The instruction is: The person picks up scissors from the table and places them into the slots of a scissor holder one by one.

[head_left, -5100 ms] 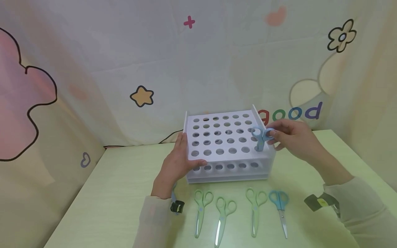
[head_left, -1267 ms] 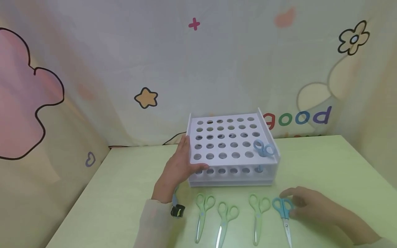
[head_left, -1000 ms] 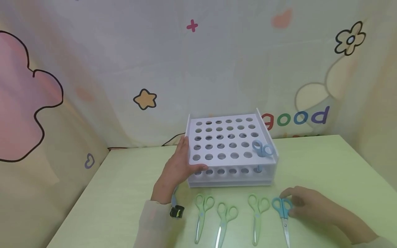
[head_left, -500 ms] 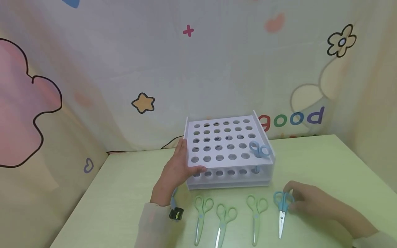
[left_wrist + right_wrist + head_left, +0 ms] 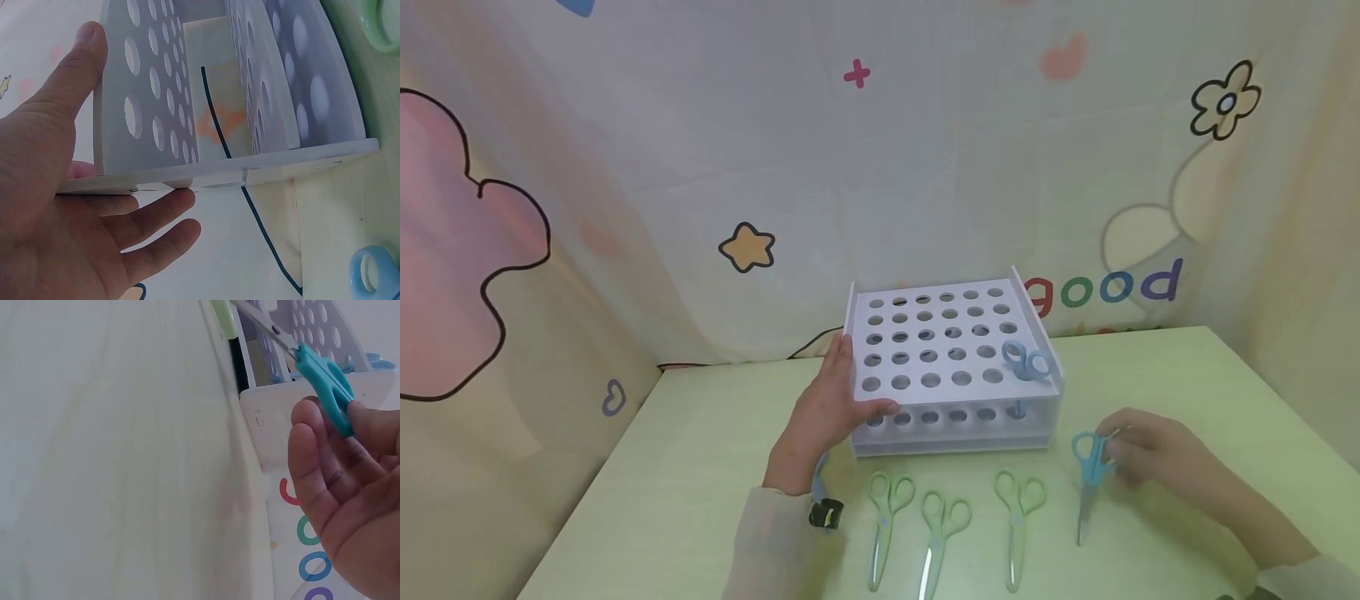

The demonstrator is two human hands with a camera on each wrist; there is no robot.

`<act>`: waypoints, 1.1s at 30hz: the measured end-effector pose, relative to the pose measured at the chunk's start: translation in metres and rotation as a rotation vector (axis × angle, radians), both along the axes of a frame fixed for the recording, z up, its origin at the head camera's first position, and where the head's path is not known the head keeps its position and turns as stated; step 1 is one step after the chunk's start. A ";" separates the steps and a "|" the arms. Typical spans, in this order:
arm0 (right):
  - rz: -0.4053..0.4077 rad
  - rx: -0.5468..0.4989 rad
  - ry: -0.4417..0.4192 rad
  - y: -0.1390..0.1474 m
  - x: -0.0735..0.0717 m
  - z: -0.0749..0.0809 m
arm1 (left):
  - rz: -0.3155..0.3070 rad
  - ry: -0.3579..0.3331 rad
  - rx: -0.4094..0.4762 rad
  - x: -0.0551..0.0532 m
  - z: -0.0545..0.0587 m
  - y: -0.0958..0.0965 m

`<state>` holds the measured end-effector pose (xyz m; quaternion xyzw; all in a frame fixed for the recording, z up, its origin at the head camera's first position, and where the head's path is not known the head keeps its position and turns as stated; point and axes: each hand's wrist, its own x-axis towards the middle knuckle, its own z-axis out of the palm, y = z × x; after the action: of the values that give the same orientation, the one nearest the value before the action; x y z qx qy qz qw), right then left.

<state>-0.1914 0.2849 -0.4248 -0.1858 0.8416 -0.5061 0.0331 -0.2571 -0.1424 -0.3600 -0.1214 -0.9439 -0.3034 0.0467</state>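
Observation:
My left hand (image 5: 823,417) holds the left side of a white rack (image 5: 940,392) with rows of round holes. In the left wrist view its thumb (image 5: 69,75) lies on the holed panel's edge, and its fingers reach along the outside of the side panel. My right hand (image 5: 1157,450) pinches blue scissors (image 5: 1093,462) by one handle loop, blades pointing down, to the right of the rack's front; the right wrist view shows the teal handle (image 5: 325,381) between thumb and fingers. Other light-blue scissors (image 5: 1026,360) stand in the rack's front right hole, handles above the top panel.
Several green scissors lie in front of the rack: a left pair (image 5: 886,521), a middle pair (image 5: 942,533) and a right pair (image 5: 1017,517). A blue loop (image 5: 369,275) shows near the left wrist. Behind the rack hangs a printed curtain (image 5: 925,167).
The light-blue scissors went down into the front right hole. My right hand moved from there to the blue scissors on the table, took them by the handle and raised them. The left hand stayed.

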 end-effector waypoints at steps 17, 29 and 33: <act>-0.134 -0.038 0.129 -0.008 0.014 0.032 | 0.016 -0.027 0.007 0.000 0.000 0.003; -0.153 -0.131 0.143 -0.024 0.020 0.059 | 0.015 -0.035 0.000 -0.001 0.003 0.003; -0.143 -0.166 0.180 -0.033 0.021 0.071 | 0.018 -0.043 -0.004 -0.001 0.003 0.002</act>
<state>-0.1708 0.2523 -0.3541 -0.1720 0.8074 -0.5564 -0.0942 -0.2580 -0.1408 -0.3575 -0.1063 -0.9463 -0.3039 0.0287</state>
